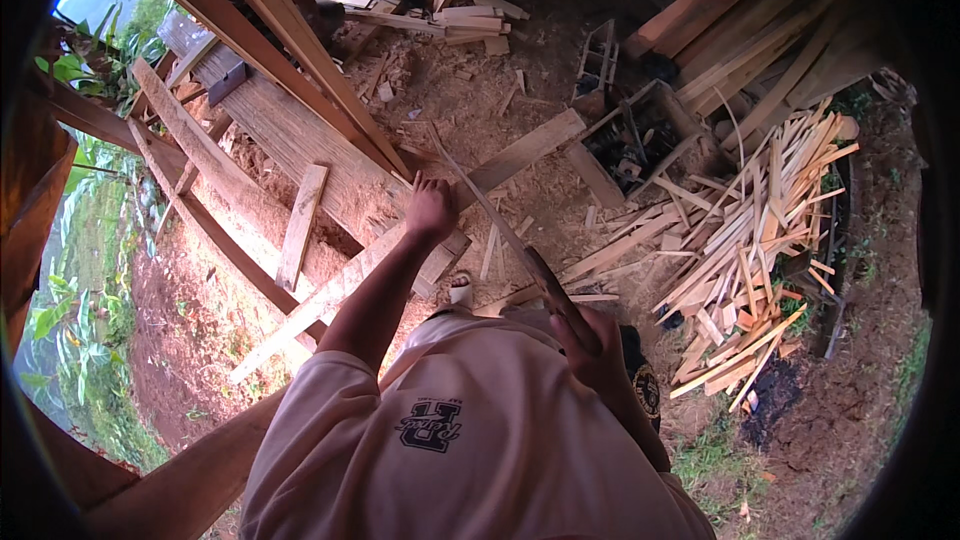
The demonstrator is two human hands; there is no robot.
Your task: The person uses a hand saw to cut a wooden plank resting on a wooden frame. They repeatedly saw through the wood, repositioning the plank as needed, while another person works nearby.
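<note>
Sawdust-strewn ground (455,75); plank (525,153) under left hand (432,211), grip unclear; long-bladed tool (546,282) in closed right hand (596,348)

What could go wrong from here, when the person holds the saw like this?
The saw in the right hand crosses the plank in this view, close to the left hand, so a slip might cut that hand. The pile of loose wood strips spreads out at the right, so stepping there could cause a stumble.

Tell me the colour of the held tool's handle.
The handle is brown, showing in the head view.
</note>
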